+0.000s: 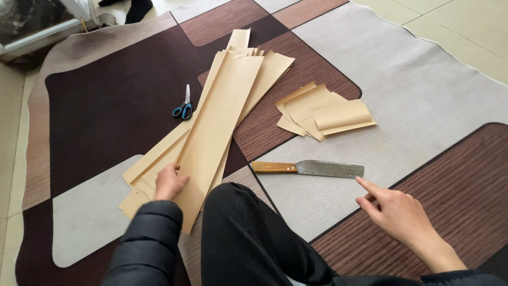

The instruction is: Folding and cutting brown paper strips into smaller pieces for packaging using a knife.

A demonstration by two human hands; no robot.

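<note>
My left hand (169,181) rests on the near end of a stack of long tan paper strips (222,111), its fingers pressing the top strip against the carpet. My right hand (394,212) hovers just right of a large knife (309,168) with a wooden handle and a broad grey blade. Its index finger points toward the blade tip without touching it, and it holds nothing. My black-trousered knee (243,233) lies between the two hands.
Blue-handled scissors (183,108) lie left of the strips. A small pile of folded tan paper pieces (325,114) sits beyond the knife. Everything lies on a patterned brown, grey and dark carpet (434,106); tiled floor shows at the far right.
</note>
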